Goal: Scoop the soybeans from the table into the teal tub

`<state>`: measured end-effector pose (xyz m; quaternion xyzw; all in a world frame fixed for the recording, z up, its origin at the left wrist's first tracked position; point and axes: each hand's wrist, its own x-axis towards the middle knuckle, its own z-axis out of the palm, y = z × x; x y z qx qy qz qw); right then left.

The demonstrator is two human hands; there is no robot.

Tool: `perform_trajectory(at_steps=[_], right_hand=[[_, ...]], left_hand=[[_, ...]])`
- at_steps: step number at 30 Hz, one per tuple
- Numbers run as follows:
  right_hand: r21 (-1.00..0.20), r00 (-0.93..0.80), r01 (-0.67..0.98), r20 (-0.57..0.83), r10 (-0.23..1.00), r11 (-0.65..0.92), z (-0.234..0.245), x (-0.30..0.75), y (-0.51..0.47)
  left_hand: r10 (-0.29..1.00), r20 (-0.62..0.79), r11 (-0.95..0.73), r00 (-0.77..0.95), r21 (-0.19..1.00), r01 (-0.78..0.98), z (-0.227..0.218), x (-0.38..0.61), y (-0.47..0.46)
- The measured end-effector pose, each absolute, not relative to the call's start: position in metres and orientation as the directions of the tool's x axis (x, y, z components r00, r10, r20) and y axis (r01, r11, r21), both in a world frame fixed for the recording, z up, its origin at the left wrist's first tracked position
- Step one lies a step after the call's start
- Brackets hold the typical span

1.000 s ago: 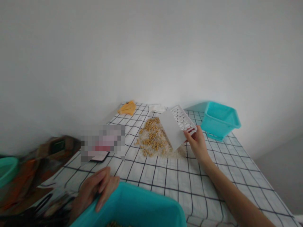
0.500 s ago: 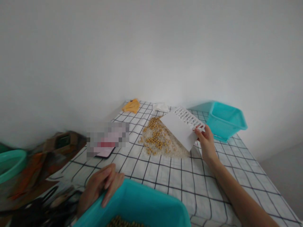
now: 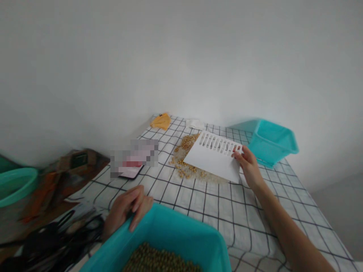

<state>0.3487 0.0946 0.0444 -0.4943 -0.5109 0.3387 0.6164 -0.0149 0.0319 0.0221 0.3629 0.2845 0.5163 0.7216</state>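
My left hand [image 3: 127,208] is closed over the left rim of a teal plastic bin [image 3: 184,228] in front of me, fingers curled over the edge. Inside the bin lie many small greenish-brown beans [image 3: 161,260]. My right hand [image 3: 248,166] pinches the right edge of a flat white sheet with a row of slots [image 3: 210,160]. The sheet is over a spread of yellow beans [image 3: 188,141] and hides part of it. Finer pale grains [image 3: 217,178] lie among the beans. Whether the sheet touches them, I cannot tell.
A second teal bin [image 3: 273,141] stands at the back right of the checked tablecloth [image 3: 181,194]. A yellow cloth-like item [image 3: 161,121] and a white one [image 3: 194,124] lie at the back. A phone [image 3: 132,172] lies left; dark cluttered items [image 3: 53,241] and a green basin [image 3: 17,187] are farther left.
The slotted sheet has turned in my right hand, its lower left corner swinging left over the beans. My left hand stays on the bin rim. More of the bin's beans show as the view shifts.
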Motion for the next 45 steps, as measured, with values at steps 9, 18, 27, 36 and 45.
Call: perform_trajectory(at_steps=[9, 18, 27, 36, 45], right_hand=[[-0.951, 0.104, 0.151, 0.288, 0.952, 0.271, 0.043, 0.339, 0.093], [-0.933, 0.075, 0.213, 0.312, 0.947, 0.291, 0.045, 0.335, 0.089], [-0.949, 0.039, 0.17, 0.275, 0.961, 0.265, 0.046, 0.334, 0.088], [-0.943, -0.021, 0.177, 0.284, 0.958, 0.284, 0.043, 0.337, 0.089], [-0.962, -0.033, 0.142, 0.233, 0.972, 0.235, 0.046, 0.336, 0.088]], left_hand=[[0.953, -0.006, 0.182, 0.303, 0.809, -0.559, 0.023, -0.012, 0.031], [0.931, -0.024, 0.222, 0.363, 0.828, -0.514, 0.026, -0.017, 0.033], [0.934, -0.026, 0.23, 0.356, 0.808, -0.543, 0.028, -0.015, 0.031], [0.942, 0.002, 0.204, 0.337, 0.792, -0.576, 0.025, -0.011, 0.03], [0.91, 0.032, 0.2, 0.414, 0.839, -0.505, 0.022, -0.019, 0.035]])
